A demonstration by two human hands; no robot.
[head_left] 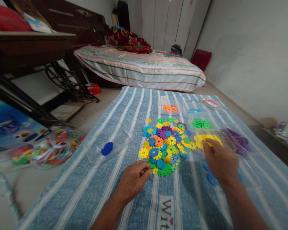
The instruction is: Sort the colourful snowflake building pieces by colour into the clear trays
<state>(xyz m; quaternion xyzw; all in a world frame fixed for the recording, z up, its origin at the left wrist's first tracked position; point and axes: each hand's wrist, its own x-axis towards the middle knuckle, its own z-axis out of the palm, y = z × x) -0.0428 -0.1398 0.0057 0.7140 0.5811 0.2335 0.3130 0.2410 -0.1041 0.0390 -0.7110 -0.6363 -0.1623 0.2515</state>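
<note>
A mixed pile of notched plastic snowflake discs [166,132] in several colours lies mid-table. My left hand [135,176] is at its near left edge, thumb and fingers pinched on a yellow disc [155,171]. My right hand [222,159] is over the near side of a clear tray of yellow discs [213,138], its fingers closed; what they hold, if anything, is hidden. Under my right forearm, partly covered, is a tray with blue discs [212,179]. Purple discs [238,140] and green discs [201,124] sit in trays beyond.
Farther back are trays with orange discs [170,108] and light-blue pieces [194,110], and a small clear box [210,102]. A clear tray with dark-blue discs [107,149] stands at left. Bags of colourful pieces [51,151] lie beyond the table's left edge. A bed [144,68] stands ahead.
</note>
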